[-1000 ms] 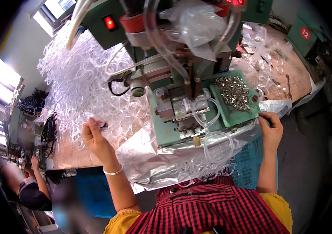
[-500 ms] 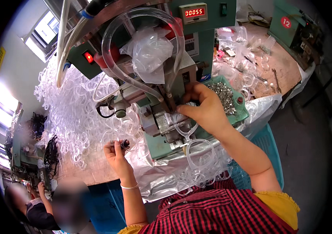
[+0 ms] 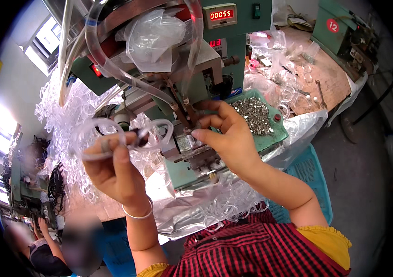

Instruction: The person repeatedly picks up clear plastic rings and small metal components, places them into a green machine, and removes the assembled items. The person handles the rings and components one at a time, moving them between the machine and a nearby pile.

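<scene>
At the green press, both hands working clear tubing.
The left hand (image 3: 113,168) pinches a loop of clear tube (image 3: 127,136) raised beside the machine (image 3: 192,152); the right hand (image 3: 226,134) has fingertips closed at the fixture, seemingly seating a piece, the tray of metal bits (image 3: 256,115) just beyond.

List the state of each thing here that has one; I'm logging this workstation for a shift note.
left hand: raised, gripping a clear tube loop
right hand: fingertips pinched at the green machine's fixture
red counter display: lit
green tray: filled with small metal parts
clear loops pile: heaped on the bench
</scene>
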`<state>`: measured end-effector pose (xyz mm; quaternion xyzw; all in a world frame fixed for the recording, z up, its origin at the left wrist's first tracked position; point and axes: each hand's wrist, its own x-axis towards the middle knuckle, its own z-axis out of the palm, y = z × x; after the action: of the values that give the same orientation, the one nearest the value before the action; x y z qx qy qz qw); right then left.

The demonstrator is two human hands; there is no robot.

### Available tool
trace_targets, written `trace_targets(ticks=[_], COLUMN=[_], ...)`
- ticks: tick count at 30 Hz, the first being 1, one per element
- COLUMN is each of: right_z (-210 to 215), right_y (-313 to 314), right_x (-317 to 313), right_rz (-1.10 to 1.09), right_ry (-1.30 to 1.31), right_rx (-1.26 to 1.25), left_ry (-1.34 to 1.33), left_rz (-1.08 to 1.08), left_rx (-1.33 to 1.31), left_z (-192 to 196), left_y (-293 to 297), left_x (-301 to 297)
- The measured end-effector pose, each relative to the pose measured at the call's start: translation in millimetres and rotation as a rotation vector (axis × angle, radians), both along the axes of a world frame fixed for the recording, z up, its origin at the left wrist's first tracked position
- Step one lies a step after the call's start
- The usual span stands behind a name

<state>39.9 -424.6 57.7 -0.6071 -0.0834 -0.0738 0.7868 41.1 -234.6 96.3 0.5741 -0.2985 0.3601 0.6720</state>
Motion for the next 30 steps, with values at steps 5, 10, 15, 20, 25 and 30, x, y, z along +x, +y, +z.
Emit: trace_targets(ticks=[5,10,15,20,25,30], right_z=[-3.9,-49.7,-96.6,-107.0,-97.9,-93.2], right_y=[12.5,-46.6,-93.0,-100.0,-99.9,-89.2], right_x=[1.8,31.3,30.4,13.8,35.6,29.3], right_rz=[-0.037,-0.693,-0.734,-0.607,-0.699,-0.813], right_ry=[-0.049,-0.475,-0.357,0.04,0.008,-0.366], right_rx=[0.09,-1.009,-1.338,-0.373,-0.539,-1.436], left_ry=[-0.099,-0.191,0.107,-0.024,-0.038,-0.134], left_rz=[0.132,0.055,0.168,0.06,0.028,0.089], left_rx=[0.28,0.071,0.348,0.259,0.295,0.324], left_z=[-34.6,9.5,28.1,9.0,11.4,-16.2], left_y=[-0.1,17.1,6.0,13.3,3.8,7.7], left_x=[-21.9,-29.1,8.0,12.1,4.9,-11.8])
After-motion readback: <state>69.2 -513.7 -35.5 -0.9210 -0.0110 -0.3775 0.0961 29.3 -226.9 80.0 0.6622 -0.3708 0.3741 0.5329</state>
